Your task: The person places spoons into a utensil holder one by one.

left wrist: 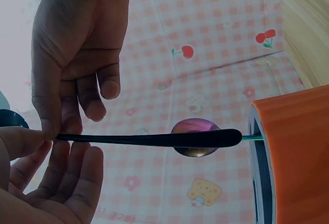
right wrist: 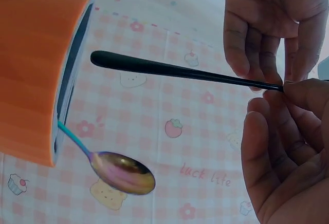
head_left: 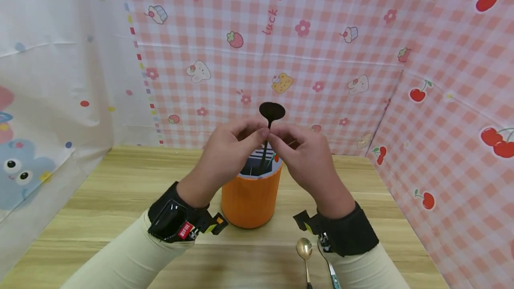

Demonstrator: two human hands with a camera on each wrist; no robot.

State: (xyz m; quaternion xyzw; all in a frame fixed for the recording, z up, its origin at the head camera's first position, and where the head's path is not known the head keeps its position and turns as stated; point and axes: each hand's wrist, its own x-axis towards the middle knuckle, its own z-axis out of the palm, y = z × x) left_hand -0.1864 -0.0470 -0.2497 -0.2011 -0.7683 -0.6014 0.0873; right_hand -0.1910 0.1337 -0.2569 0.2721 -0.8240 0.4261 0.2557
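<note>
Both hands pinch a black spoon (head_left: 272, 111) just below its bowl, which points up. My left hand (head_left: 226, 153) grips from the left and my right hand (head_left: 311, 157) from the right, thumbs meeting at the thin neck. The spoon's handle hangs down over the mouth of an orange round container (head_left: 250, 204). In the right wrist view the handle's rounded end (right wrist: 103, 58) lies just outside the container's rim. A shiny multicoloured spoon (right wrist: 123, 173) with a teal handle stands in the container, bowl outward.
On the wooden table (head_left: 136, 191), a gold spoon (head_left: 304, 248) lies at the front, beside a utensil with a teal handle (head_left: 334, 276) partly hidden by the right wrist. A pink checked cloth (head_left: 249, 66) hangs behind and to the right, a white cloth (head_left: 52, 70) at left.
</note>
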